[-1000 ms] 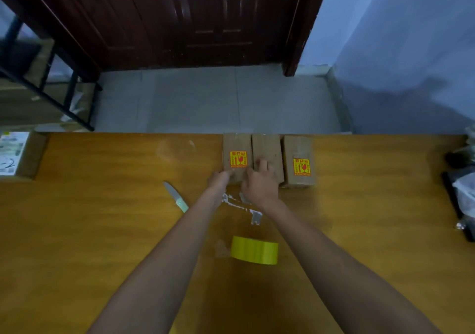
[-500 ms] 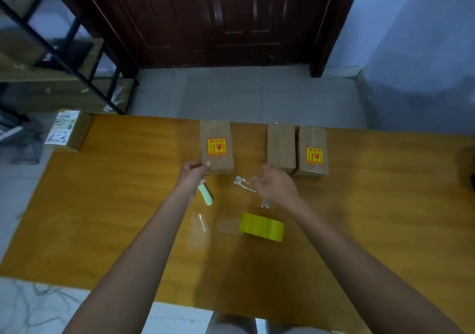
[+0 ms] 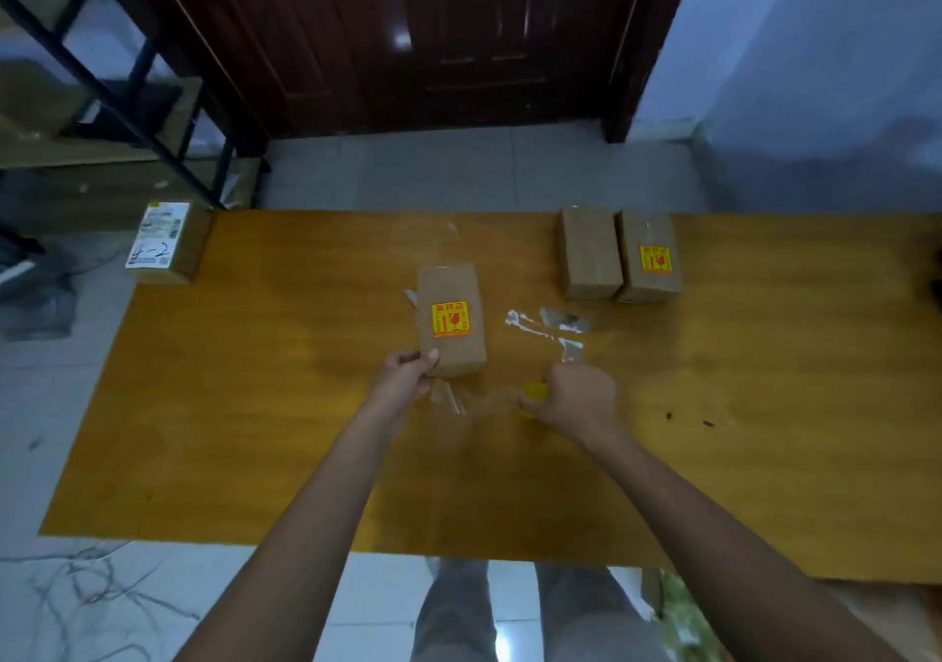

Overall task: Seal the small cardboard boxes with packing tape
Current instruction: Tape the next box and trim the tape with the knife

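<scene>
A small cardboard box (image 3: pixel 450 322) with a yellow and red sticker lies in the middle of the orange table (image 3: pixel 244 406). My left hand (image 3: pixel 405 376) grips its near left corner. My right hand (image 3: pixel 576 399) is closed over the yellow tape roll (image 3: pixel 534 392), of which only a sliver shows at the thumb side. Two more small boxes stand side by side at the far edge, a plain one (image 3: pixel 589 253) and one with a sticker (image 3: pixel 650 256).
Crumpled scraps of clear tape (image 3: pixel 548 327) lie between the boxes and my right hand. A labelled parcel (image 3: pixel 165 243) sits at the table's far left corner. Beyond the table are a dark door and a metal rack on the left.
My left hand has pulled the stickered box away from the other two, toward me and leftward. My right hand has dropped back onto the tape roll. The knife is out of sight.
</scene>
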### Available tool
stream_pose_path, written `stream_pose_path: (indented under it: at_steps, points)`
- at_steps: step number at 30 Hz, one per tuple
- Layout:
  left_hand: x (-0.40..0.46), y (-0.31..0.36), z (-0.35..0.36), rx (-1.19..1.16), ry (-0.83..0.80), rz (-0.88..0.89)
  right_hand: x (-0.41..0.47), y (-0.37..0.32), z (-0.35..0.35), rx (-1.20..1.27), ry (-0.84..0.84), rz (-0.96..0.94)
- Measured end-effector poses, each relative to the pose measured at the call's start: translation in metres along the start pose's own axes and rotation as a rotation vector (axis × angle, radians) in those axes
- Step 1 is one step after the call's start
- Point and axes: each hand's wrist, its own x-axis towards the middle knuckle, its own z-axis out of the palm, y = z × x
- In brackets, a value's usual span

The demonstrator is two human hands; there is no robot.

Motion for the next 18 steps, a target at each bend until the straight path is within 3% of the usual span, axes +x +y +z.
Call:
stream_pose_path:
  at_steps: [4, 11, 14, 18]
  points:
    - [0.005, -0.003, 0.008, 0.069, -0.111, 0.043, -0.025, -0.007, 0.016, -0.123, 0.060, -0.045]
    - [0.016, -0.010, 0.054, 0.364, -0.236, 0.007, -0.085, -0.034, 0.024, 0.059, 0.376, -0.218]
    - [0.019, -0.022, 0.065, 0.447, -0.243, -0.031, -0.097, -0.048, 0.026, 0.103, 0.446, -0.272]
    - [0.020, -0.030, 0.063, 0.687, -0.273, 0.047, -0.102, -0.058, 0.022, 0.161, 0.496, -0.306]
